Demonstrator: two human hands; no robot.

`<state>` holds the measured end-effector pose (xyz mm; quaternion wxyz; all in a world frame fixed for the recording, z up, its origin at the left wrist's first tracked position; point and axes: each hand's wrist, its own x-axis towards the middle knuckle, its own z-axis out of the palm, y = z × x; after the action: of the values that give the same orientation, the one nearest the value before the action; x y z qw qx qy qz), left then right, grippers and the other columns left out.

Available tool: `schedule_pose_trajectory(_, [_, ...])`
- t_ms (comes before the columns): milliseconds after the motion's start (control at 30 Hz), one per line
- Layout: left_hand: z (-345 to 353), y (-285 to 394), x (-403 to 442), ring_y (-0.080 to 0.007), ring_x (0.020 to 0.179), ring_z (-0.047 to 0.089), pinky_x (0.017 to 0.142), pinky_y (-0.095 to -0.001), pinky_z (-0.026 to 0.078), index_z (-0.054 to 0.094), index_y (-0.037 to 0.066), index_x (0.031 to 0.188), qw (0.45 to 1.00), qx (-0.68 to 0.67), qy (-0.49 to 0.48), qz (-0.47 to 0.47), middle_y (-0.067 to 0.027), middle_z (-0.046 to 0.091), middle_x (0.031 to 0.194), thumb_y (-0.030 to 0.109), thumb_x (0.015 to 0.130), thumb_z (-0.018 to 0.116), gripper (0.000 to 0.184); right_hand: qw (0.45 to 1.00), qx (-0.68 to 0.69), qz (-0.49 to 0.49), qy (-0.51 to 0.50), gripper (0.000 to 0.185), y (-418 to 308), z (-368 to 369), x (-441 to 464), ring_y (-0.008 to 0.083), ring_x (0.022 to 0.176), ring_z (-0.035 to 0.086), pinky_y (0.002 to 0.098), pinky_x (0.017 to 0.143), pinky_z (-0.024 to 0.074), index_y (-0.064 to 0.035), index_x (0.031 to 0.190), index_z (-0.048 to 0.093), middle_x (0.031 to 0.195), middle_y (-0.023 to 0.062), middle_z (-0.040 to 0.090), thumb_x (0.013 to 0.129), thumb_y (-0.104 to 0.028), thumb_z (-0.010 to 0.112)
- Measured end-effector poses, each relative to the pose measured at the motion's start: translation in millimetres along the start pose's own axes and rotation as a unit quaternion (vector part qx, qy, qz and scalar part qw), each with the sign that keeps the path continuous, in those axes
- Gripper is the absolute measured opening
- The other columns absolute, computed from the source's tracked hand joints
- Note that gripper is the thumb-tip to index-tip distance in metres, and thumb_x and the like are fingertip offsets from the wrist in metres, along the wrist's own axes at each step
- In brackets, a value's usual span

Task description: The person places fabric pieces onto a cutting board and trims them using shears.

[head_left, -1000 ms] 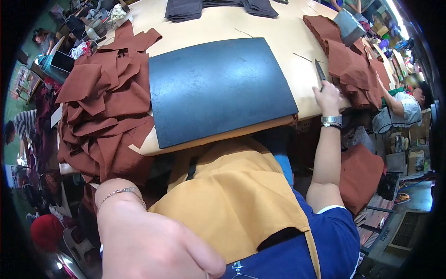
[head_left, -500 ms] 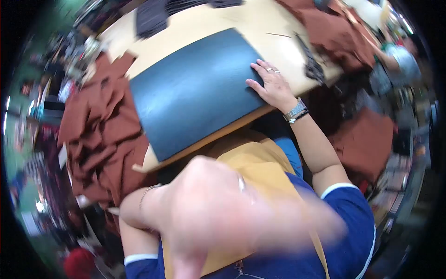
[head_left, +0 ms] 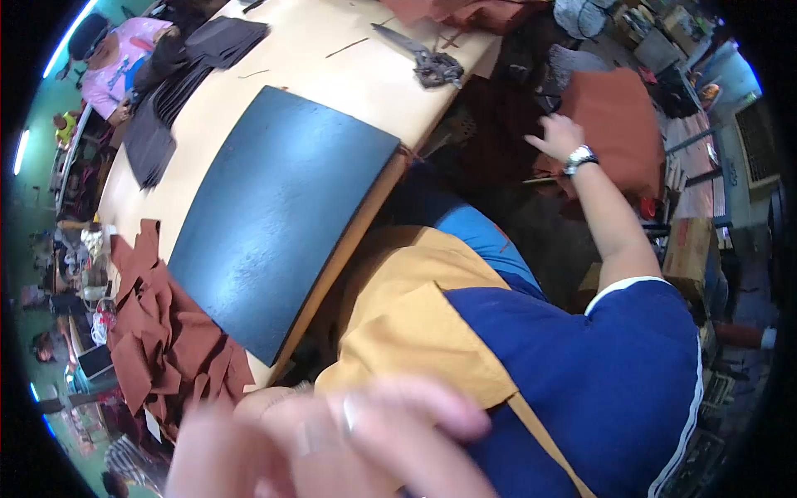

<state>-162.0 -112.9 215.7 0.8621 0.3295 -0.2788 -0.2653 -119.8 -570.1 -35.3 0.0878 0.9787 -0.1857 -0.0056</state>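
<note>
My right hand [head_left: 560, 138] reaches out to the right of the table, fingers apart, in front of a stack of reddish-brown sheets [head_left: 618, 133]. It holds nothing I can see. Close to the camera at the bottom, my left hand [head_left: 332, 444] is large and blurred, its bent fingers apart with nothing visible in them. A dark blue-black board [head_left: 282, 216] lies on the pale table [head_left: 311, 62] in front of me. Shears with dark wrapped handles [head_left: 436, 68] rest near the table's right edge.
Crumpled reddish-brown pieces [head_left: 170, 344] hang over the table's near left edge, and more brown material [head_left: 469, 12] lies at the far edge. Stacked black pieces [head_left: 158, 116] lie at the far left, beside a person in a pink shirt [head_left: 133, 54].
My right hand has left the board and moved right to the brown stack. My left hand has moved lower in view. The view has turned right.
</note>
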Motion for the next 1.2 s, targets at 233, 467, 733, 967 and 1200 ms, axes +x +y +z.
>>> schedule_pose_trajectory(233, [12.6, -0.7, -17.5, -0.0157, 0.086, 0.051, 0.097, -0.0464, 0.030, 0.050, 0.020, 0.108, 0.992, -0.070, -0.058, 0.085, 0.0056, 0.054, 0.086, 0.034, 0.093, 0.058, 0.022, 0.923, -0.096, 0.199, -0.316, 0.061, 47.2, -1.1, -25.1, 0.0349, 0.121, 0.054, 0.0567, 0.100, 0.0407, -0.0079, 0.122, 0.061, 0.128, 0.0158, 0.058, 0.078, -0.050, 0.066])
schedule_pose_trajectory(467, [20.6, -6.4, -28.4, -0.0149, 0.090, 0.052, 0.102, -0.0489, 0.026, 0.050, 0.021, 0.112, 0.987, -0.077, -0.057, 0.126, 0.0073, 0.055, 0.088, 0.030, 0.091, 0.059, 0.025, 0.958, 0.003, 0.221, -0.181, 0.033, 79.3, 33.5, -2.6, 0.0324, 0.109, 0.062, 0.0412, 0.091, 0.0491, -0.0064, 0.107, 0.068, 0.113, 0.0183, 0.065, 0.086, -0.027, 0.054])
schedule_pose_trajectory(733, [17.2, -8.4, -35.2, -0.0138, 0.094, 0.053, 0.107, -0.0517, 0.021, 0.049, 0.022, 0.116, 0.986, -0.052, -0.032, 0.158, 0.0093, 0.055, 0.089, 0.026, 0.090, 0.061, 0.030, 0.951, 0.151, 0.232, -0.137, 0.066, 109.6, -0.7, 7.2, 0.0364, 0.107, 0.062, 0.0423, 0.090, 0.0477, 0.0048, 0.103, 0.067, 0.111, 0.0265, 0.064, 0.077, -0.056, 0.065])
schedule_pose_trajectory(967, [5.9, 5.5, -51.9, -0.0130, 0.098, 0.054, 0.112, -0.0541, 0.017, 0.048, 0.023, 0.120, 0.969, -0.025, 0.003, 0.245, 0.0110, 0.055, 0.091, 0.023, 0.089, 0.062, 0.035, 0.954, -0.053, 0.157, -0.250, 0.047, 96.7, 39.7, -19.6, 0.0372, 0.108, 0.060, 0.0445, 0.091, 0.0493, -0.0019, 0.103, 0.069, 0.113, 0.0264, 0.062, 0.072, -0.036, 0.073])
schedule_pose_trajectory(1200, [-87.7, 11.7, -57.5, -0.0123, 0.098, 0.056, 0.112, -0.0488, 0.021, 0.049, 0.017, 0.120, 0.842, 0.305, 0.168, 0.411, 0.0061, 0.059, 0.094, 0.013, 0.089, 0.061, 0.035, 0.969, -0.161, -0.028, -0.185, 0.048, 202.5, 97.8, 41.7, 0.0408, 0.102, 0.060, 0.0470, 0.089, 0.0467, 0.0029, 0.097, 0.067, 0.106, 0.0264, 0.063, 0.089, -0.038, 0.043])
